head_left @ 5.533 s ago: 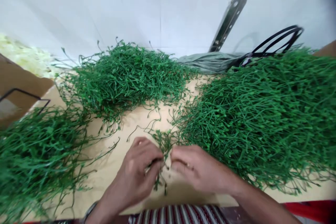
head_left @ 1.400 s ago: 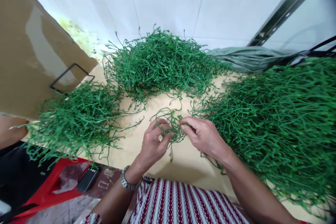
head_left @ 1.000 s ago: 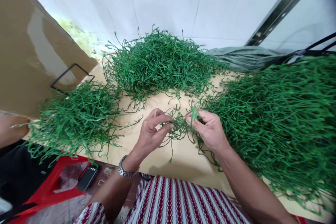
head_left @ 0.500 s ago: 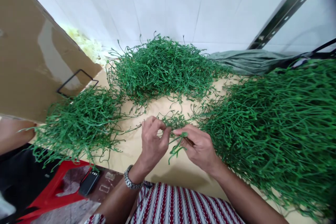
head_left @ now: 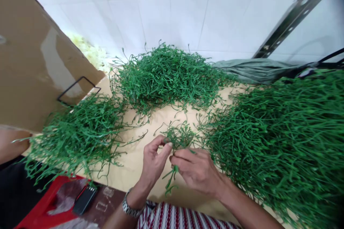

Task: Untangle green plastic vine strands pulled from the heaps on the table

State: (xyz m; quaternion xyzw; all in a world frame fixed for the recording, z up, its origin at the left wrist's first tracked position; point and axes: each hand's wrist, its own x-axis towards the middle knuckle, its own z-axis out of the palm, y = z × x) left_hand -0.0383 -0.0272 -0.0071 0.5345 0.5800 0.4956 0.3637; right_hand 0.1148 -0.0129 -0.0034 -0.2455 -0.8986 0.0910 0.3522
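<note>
My right hand [head_left: 197, 171] is closed around a few thin green artificial plant stems [head_left: 172, 180], whose lower ends hang below its fingers. Close beside it, my left hand [head_left: 154, 159] pinches thumb and fingertips together at what looks like a thin green stem; its fingers partly hide it. Just beyond both hands lies a small loose clump of green stems [head_left: 182, 134] on the pale tabletop [head_left: 139, 152]. A wristwatch is on my left wrist.
A mound of stems [head_left: 166, 75] lies by the tiled wall, a smaller pile [head_left: 80, 132] at left, and a large pile [head_left: 276, 139] at right. A cardboard sheet [head_left: 24, 64] stands at left, above a red stool [head_left: 45, 200] with a black phone-like object [head_left: 84, 200]. Another person's arm [head_left: 13, 145] shows.
The view has tilted up slightly. My right hand has moved left and turned palm-down, closer to my left hand; the held stems now hang further left.
</note>
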